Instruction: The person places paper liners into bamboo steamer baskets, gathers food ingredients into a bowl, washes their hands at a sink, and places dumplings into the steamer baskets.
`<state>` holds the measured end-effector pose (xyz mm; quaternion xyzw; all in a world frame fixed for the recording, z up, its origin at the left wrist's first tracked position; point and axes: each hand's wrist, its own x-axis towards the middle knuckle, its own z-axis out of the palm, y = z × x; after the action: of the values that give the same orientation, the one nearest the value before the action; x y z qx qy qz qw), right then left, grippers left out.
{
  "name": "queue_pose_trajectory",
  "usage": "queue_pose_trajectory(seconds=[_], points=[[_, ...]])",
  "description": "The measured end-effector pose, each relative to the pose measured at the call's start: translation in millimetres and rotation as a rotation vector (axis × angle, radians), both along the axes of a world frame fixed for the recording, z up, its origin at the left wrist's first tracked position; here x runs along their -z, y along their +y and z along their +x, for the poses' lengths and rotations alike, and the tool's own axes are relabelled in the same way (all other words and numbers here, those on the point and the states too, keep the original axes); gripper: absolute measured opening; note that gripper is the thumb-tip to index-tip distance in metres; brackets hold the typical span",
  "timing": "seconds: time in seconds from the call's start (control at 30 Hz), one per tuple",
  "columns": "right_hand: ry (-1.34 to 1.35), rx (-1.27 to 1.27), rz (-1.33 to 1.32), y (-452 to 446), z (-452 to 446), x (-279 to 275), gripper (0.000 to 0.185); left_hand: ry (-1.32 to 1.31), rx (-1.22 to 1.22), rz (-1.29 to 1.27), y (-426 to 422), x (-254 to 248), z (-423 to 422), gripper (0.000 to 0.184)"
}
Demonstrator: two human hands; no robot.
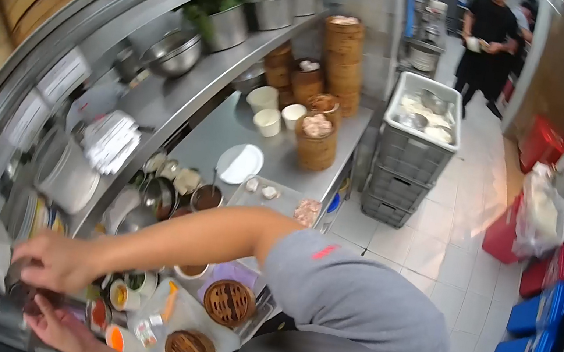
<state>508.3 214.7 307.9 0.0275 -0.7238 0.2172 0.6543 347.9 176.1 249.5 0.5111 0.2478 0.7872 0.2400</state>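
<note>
Across the middle of the frame, the steel surface (220, 124) carries bamboo steamers (229, 303). At lower left, the right hand (61, 263) curls above the left hand (61, 326), its fingers parted; a blurred dark item (26, 294) lies between them, grip unclear.

A small, dark, reddish-brown container (29, 295) was seen, blurred and partly covered, between the right hand (58, 262) and the left hand (61, 328); its contents and exact tilt could not be made out.
</note>
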Motion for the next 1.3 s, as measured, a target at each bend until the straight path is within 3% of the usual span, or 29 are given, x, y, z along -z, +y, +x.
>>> queue_pose_trajectory(seconds=[0.03, 0.07, 0.1, 0.13, 0.17, 0.2, 0.23, 0.27, 0.37, 0.47, 0.53, 0.57, 0.6, 0.63, 0.67, 0.73, 0.8, 0.83, 0.87, 0.9, 1.0, 1.03, 1.07, 1.13, 1.2, 1.23, 1.3], points=[[0.043, 0.090, 0.076, 7.7, -8.0, 6.7, 0.026, -0.059, 0.026, -0.093, -3.5, 13.0, -8.0, 0.035], [-0.144, 0.077, -0.016, -0.6, 13.5, 0.2, 0.026, -0.134, 0.009, -0.179, -13.1, 15.3, -7.3, 0.036], [-0.148, 0.082, 0.032, -5.2, 23.7, -6.0, 0.026, -0.226, 0.049, -0.295, -27.3, 16.7, -5.4, 0.033], [-0.119, 0.076, 0.222, 9.2, 20.6, -9.4, 0.026, -0.265, -0.045, -0.334, -28.4, 36.4, -17.3, 0.029], [-0.012, 0.160, 0.387, 19.0, 11.5, -18.0, 0.027, -0.192, 0.008, -0.227, -33.8, 61.7, -30.1, 0.024], [-0.258, 0.021, 0.306, 13.6, 27.5, -40.3, 0.026, -0.247, 0.024, -0.154, -43.3, 59.7, -20.5, 0.023], [-0.160, 0.199, 0.498, 28.1, 11.4, -47.2, 0.029, -0.289, 0.041, -0.161, -57.7, 59.6, -13.8, 0.025], [-0.173, 0.171, 0.466, 33.9, 8.7, -53.8, 0.027, -0.338, 0.055, -0.159, -64.6, 71.8, -16.9, 0.028], [-0.365, 0.424, 0.645, 62.4, -6.8, -67.1, 0.026, -0.434, -0.021, -0.246, -90.2, 104.2, -35.4, 0.026], [-0.684, 0.577, 0.425, 81.2, -28.9, -64.6, 0.030, -0.460, -0.124, -0.343, -124.3, 132.0, -55.7, 0.026], [-0.476, 0.593, 0.374, 77.1, -38.3, -58.3, 0.013, -0.466, -0.185, -0.421, -143.5, 148.0, -60.7, 0.026], [-0.532, 0.529, 0.179, 71.6, -38.0, -59.8, 0.013, -0.410, -0.238, -0.508, -152.3, 160.1, -63.2, 0.027], [-0.567, 0.619, 0.372, 116.7, -38.5, -47.9, 0.015, -0.356, -0.291, -0.606, -163.2, 176.3, -65.2, 0.028], [-0.249, 0.567, 0.532, 87.6, -40.2, -43.9, 0.016, -0.229, -0.346, -0.715, -168.8, 204.2, -70.5, 0.034], [-0.206, 0.529, 0.458, 79.9, -38.9, -36.9, 0.017, -0.246, -0.355, -0.758, -173.4, 230.6, -68.1, 0.034], [-0.102, 0.567, 0.501, 48.2, -29.6, -20.7, 0.020, 0.061, -0.511, -0.849, -173.0, 260.5, -53.4, 0.041], [-0.033, 0.037, -0.096, 23.0, -26.4, 47.6, 0.021, 0.074, -0.409, -0.900, -169.0, 272.6, -38.6, 0.046], [-0.407, 0.380, 0.417, 4.8, 1.4, 73.9, 0.028, 0.117, -0.416, -0.951, -165.2, 274.9, -32.7, 0.045], [-0.700, 0.392, 0.297, -25.4, 7.7, 110.0, 0.032, 0.114, -0.408, -0.960, -161.0, 278.8, -30.5, 0.045], [-0.808, 0.276, 0.214, -36.9, 17.9, 157.3, 0.032, 0.237, -0.492, -0.942, -154.3, 284.1, -28.3, 0.047], [-0.938, 0.298, 0.036, -55.4, 64.7, 310.5, 0.030, 0.422, -0.574, -0.915, -135.3, 308.8, -27.0, 0.054], [-0.957, 0.360, -0.005, -61.9, 80.0, 341.6, 0.030, 0.647, -0.677, -0.994, -133.2, 304.6, -22.4, 0.056], [-0.955, 0.372, -0.007, -67.9, 88.8, 356.6, 0.030, 0.880, -0.778, -1.064, -131.4, 301.8, -19.3, 0.059], [-1.083, 0.478, -0.080, -82.9, 102.9, 379.7, 0.035, 0.901, -0.716, -1.069, -130.4, 309.0, -18.5, 0.060], [-1.135, 0.486, -0.140, -83.7, 109.6, 395.5, 0.043, 1.015, -0.866, -0.949, -125.0, 312.6, -14.0, 0.060], [-1.093, 0.472, -0.157, -81.7, 108.6, 391.0, 0.058, 1.028, -0.897, -0.920, -121.2, 311.8, -12.4, 0.059], [-1.055, 0.507, -0.234, -77.2, 104.7, 351.6, 0.063, 1.034, -0.893, -0.933, -123.5, 308.6, -7.1, 0.057]])
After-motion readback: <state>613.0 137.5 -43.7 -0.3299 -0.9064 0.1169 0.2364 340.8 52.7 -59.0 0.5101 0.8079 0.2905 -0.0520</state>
